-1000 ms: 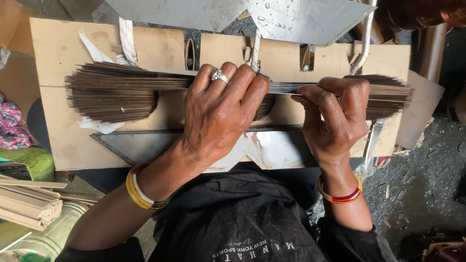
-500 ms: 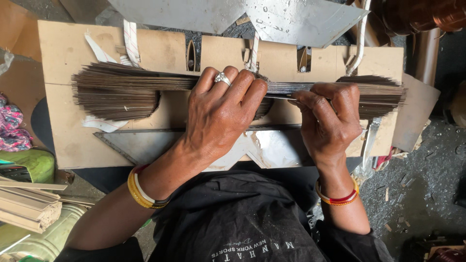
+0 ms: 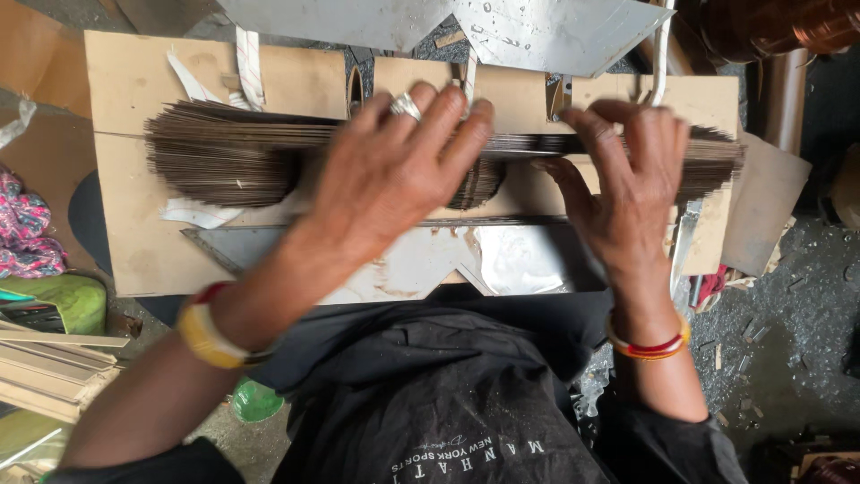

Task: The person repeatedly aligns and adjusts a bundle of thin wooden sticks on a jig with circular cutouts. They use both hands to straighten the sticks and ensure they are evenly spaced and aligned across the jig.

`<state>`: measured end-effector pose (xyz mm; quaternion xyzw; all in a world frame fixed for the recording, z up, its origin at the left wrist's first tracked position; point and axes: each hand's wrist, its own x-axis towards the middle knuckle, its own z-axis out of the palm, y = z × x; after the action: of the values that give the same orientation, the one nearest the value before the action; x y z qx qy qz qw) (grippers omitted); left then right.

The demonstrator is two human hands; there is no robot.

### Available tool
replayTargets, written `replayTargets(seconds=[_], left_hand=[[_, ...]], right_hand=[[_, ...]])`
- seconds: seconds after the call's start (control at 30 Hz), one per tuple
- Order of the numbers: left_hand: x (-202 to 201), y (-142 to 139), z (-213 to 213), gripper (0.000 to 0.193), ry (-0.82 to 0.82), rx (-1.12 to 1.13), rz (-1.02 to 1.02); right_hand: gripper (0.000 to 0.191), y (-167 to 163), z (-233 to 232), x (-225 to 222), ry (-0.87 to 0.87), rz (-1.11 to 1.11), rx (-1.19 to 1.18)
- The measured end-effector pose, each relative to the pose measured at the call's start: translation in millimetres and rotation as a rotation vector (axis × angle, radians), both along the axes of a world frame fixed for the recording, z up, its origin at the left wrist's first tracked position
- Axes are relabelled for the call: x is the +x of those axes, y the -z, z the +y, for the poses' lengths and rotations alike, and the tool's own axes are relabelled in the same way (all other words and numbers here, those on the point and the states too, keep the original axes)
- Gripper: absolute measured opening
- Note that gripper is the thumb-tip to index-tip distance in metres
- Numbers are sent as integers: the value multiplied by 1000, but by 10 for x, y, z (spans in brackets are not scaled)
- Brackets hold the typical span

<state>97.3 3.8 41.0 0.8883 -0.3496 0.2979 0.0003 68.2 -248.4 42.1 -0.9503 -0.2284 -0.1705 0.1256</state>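
We look down at a long row of thin dark metal strips (image 3: pixel 233 152) stacked face to face on a brown board (image 3: pixel 134 242). Its long axis runs left to right across the board, and the strips stand on edge with their ends pointing far and near. Our left hand (image 3: pixel 394 170) lies flat and spread over the middle of the row, fingers stretched toward the far side, a ring on one finger, pressing down and gripping nothing. Our right hand (image 3: pixel 627 188) rests open on the right part of the row, fingers extended over the strips, thumb on the near side; we cannot tell whether it pinches any. A notched sheet of bright metal (image 3: pixel 502 260) lies just near of the row. Compared with half a second ago, both hands have slid a little farther across the row and are blurred, while the row lies where it was.
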Motion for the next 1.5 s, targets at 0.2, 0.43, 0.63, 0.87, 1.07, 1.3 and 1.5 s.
replayTargets(seconds=[0.2, 0.43, 0.63, 0.87, 1.07, 1.3, 1.5], left_hand=[[177, -292, 761, 79, 138, 84, 425], [249, 153, 656, 87, 115, 64, 471], [204, 192, 552, 94, 40, 122, 344], [168, 331, 597, 95, 4, 150, 296], [-354, 325, 343, 85, 131, 29, 84], [-1123, 312, 79, 91, -75, -268, 754], [-1156, 342, 73, 80, -134, -339, 796]], right_hand=[[64, -178, -228, 180, -121, -51, -395], [55, -26, -364, 264, -132, 4, -381], [55, 132, -487, 285, -126, -6, -389], [57, 187, -555, 268, -135, 7, -378], [75, 0, -367, -105, -108, -158, -388], [69, 23, 197, -710, -111, 470, -33], [64, 15, 305, -750, -89, 432, 8]])
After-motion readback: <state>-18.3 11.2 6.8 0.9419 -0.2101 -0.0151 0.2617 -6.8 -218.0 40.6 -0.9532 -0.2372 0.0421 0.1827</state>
